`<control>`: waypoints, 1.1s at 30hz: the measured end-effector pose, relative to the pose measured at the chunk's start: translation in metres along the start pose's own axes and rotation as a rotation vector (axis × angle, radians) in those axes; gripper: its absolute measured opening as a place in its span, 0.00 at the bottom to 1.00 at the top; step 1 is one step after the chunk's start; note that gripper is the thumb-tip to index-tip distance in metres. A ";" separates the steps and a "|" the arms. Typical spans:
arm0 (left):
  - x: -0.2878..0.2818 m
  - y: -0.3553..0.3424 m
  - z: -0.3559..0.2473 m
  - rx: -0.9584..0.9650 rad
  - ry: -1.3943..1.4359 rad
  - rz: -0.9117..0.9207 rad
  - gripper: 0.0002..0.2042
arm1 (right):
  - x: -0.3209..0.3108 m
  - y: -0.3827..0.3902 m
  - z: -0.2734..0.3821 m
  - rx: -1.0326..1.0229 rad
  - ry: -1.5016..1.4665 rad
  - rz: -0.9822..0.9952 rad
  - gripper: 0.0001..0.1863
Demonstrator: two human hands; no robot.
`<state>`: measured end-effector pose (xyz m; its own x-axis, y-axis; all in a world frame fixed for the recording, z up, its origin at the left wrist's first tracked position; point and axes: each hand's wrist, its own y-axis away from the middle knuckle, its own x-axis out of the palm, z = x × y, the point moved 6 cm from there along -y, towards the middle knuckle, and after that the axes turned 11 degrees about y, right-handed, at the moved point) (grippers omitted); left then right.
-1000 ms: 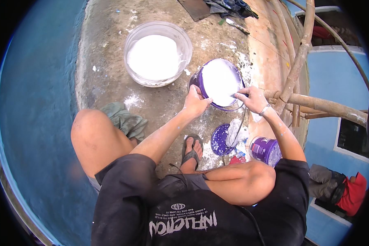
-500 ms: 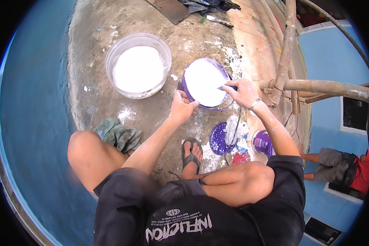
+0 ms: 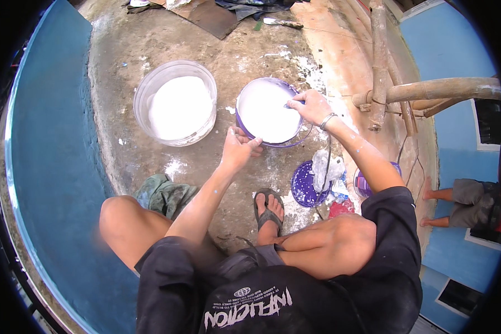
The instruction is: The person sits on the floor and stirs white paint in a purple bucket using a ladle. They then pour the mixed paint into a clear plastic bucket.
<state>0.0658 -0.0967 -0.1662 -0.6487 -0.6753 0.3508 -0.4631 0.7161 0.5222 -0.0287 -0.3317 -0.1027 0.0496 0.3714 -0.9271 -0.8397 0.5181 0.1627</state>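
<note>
A purple bucket [image 3: 253, 135] of thick white paint-like material stands on the ground before me, its thin wire handle hanging along the near right side. At its near left edge, my left hand [image 3: 240, 149] has curled fingers and a thumb against the rim, gripping it. My right hand [image 3: 314, 108] reaches over the right rim, closed on a small blue-handled tool [image 3: 289, 105]; the tool's working end is hidden in the white material. A larger translucent tub [image 3: 143, 116], also holding white material, stands to the left.
Closer to me lie a white-spattered purple lid [image 3: 303, 186], a crumpled plastic bag [image 3: 322, 167] and another purple container [image 3: 364, 182]. Green cloth [image 3: 160, 195] lies by my left knee. A blue wall [image 3: 50, 145] runs along the left; bamboo poles [image 3: 440, 89] stand right, beyond them another person's legs [image 3: 441, 205].
The whole view has shifted a little. My right hand and the tool have moved slightly farther away over the bucket. My left hand sits a bit lower along the near rim.
</note>
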 end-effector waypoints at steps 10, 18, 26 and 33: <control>0.002 0.004 -0.005 -0.009 -0.045 0.008 0.21 | 0.016 0.017 -0.024 0.237 -0.570 0.196 0.14; 0.002 0.006 -0.007 -0.030 -0.074 -0.019 0.22 | -0.051 0.059 -0.019 0.270 -0.240 -0.131 0.14; 0.004 0.003 0.000 -0.046 -0.049 0.003 0.24 | -0.123 0.089 0.045 0.072 -0.036 -0.024 0.13; 0.005 0.002 0.001 -0.046 -0.022 -0.002 0.21 | -0.075 0.071 0.067 -0.167 0.013 0.059 0.11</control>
<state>0.0613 -0.0982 -0.1638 -0.6613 -0.6721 0.3331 -0.4362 0.7059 0.5581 -0.0557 -0.2717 0.0007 -0.0087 0.3872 -0.9220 -0.9193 0.3598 0.1597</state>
